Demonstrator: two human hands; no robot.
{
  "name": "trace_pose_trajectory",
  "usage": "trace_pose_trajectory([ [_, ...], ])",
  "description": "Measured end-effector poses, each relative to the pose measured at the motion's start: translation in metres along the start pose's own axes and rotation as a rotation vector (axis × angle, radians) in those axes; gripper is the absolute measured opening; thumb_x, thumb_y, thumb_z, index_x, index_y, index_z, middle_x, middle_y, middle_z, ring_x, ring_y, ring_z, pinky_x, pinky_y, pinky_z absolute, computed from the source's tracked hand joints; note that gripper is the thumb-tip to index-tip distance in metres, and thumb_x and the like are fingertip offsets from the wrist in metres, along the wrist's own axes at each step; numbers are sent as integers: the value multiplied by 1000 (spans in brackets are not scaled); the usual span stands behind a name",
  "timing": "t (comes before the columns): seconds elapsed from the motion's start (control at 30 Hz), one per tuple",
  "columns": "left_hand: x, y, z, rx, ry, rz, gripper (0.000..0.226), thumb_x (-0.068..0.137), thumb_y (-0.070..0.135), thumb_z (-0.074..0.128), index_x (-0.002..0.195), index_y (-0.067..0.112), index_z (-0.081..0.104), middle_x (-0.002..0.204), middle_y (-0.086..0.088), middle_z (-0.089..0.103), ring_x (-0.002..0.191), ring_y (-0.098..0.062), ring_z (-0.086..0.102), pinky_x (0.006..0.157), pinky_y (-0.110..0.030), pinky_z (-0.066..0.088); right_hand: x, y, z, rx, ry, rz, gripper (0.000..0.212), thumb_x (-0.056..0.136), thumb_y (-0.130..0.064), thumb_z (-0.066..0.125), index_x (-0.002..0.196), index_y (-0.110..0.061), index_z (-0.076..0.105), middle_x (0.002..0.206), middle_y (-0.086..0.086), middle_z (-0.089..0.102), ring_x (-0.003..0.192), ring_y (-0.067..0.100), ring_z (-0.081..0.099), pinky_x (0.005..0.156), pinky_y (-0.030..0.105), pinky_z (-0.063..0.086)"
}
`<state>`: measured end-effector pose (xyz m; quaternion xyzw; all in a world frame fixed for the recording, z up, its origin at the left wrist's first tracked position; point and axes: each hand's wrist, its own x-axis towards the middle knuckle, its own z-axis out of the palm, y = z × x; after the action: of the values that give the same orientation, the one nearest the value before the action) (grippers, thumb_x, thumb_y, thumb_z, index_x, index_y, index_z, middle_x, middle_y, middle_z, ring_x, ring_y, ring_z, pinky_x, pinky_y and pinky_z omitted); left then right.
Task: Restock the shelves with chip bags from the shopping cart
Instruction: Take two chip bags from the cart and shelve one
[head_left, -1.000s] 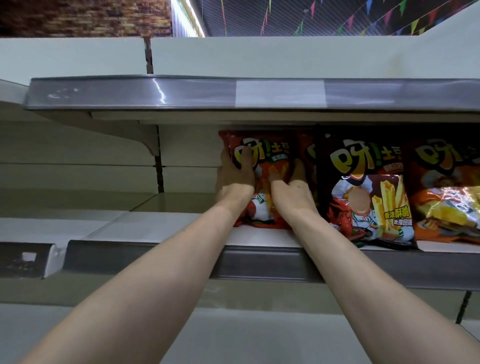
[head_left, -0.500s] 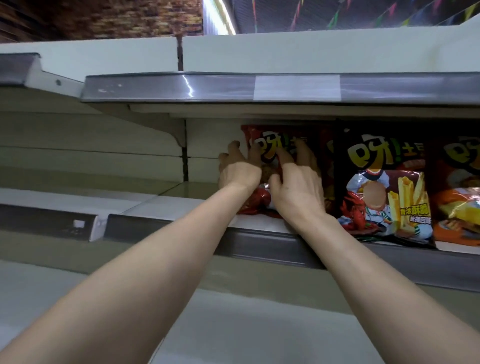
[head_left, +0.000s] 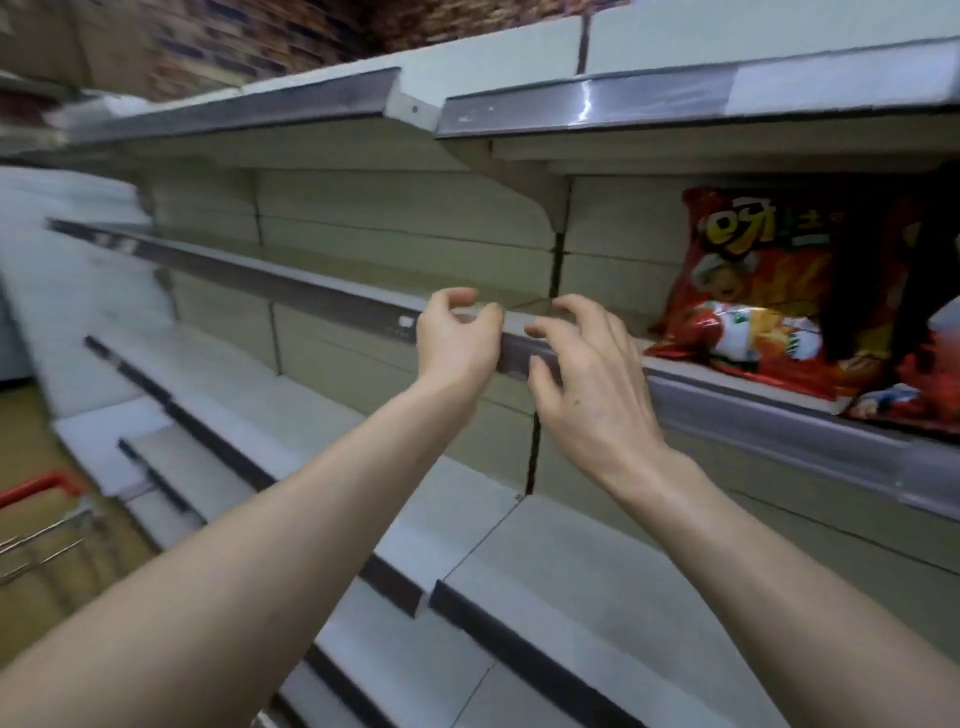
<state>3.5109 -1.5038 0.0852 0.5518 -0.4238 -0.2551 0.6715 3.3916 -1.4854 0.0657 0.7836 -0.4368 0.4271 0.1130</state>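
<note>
Red chip bag (head_left: 748, 280) stands on the shelf (head_left: 753, 410) at right of the frame; left hand (head_left: 457, 345) and right hand (head_left: 592, 387) hover at centre, fingers (head_left: 576, 309) loosely curled, holding nothing.

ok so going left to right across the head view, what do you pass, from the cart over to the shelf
shopping cart with its red handle, low at the left edge → left hand → right hand → red chip bag on the shelf → dark chip bag by the right edge
</note>
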Motion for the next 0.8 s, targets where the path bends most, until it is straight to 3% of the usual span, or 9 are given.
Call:
trace_pose_trajectory([
  [0.23, -27, -64, -96, 139, 135, -219, 24, 92, 20, 59, 115, 17, 53, 104, -6, 61, 85, -22, 61, 80, -36, 53, -49, -64, 61, 148, -326, -87, 37, 96, -19, 52, 133, -15, 55, 146, 8, 40, 136, 24, 33, 112, 35, 21],
  [0.33, -38, -91, -134, 182, 168, -355, 31, 92, 18, 58, 122, 19, 51, 93, 0, 57, 76, -18, 58, 74, -35, 53, -71, -88, 88, 203, -444, -120, 38, 97, -21, 49, 135, -18, 51, 144, 6, 40, 133, 23, 34, 110, 32, 22],
  [0.4, -47, -110, -160, 207, 191, -424, 32, 92, 17, 58, 123, 19, 50, 100, -1, 57, 80, -18, 58, 68, -31, 51, -85, -102, 106, 236, -507, -138, 37, 97, -21, 49, 134, -17, 52, 142, 6, 42, 130, 24, 37, 109, 32, 24],
  [0.5, -62, -134, -200, 256, 216, -531, 34, 91, 16, 61, 122, 17, 48, 98, -5, 57, 88, -19, 58, 59, -27, 50, -109, -123, 132, 281, -610, -156, 38, 97, -21, 48, 135, -15, 52, 139, 7, 43, 128, 26, 38, 109, 34, 26],
  [0.67, -85, -181, -265, 319, 260, -709, 30, 88, 10, 64, 115, 14, 51, 87, -8, 53, 64, -16, 48, 56, -27, 44, -151, -152, 178, 318, -789, -170, 37, 97, -23, 48, 133, -15, 53, 138, 7, 45, 129, 26, 38, 108, 36, 28],
  [0.8, -107, -221, -314, 347, 331, -846, 19, 89, 8, 64, 103, 14, 53, 80, -7, 52, 62, -16, 47, 58, -28, 46, -181, -173, 219, 332, -920, -168, 36, 97, -21, 48, 132, -13, 53, 137, 10, 47, 128, 28, 39, 107, 37, 30],
])
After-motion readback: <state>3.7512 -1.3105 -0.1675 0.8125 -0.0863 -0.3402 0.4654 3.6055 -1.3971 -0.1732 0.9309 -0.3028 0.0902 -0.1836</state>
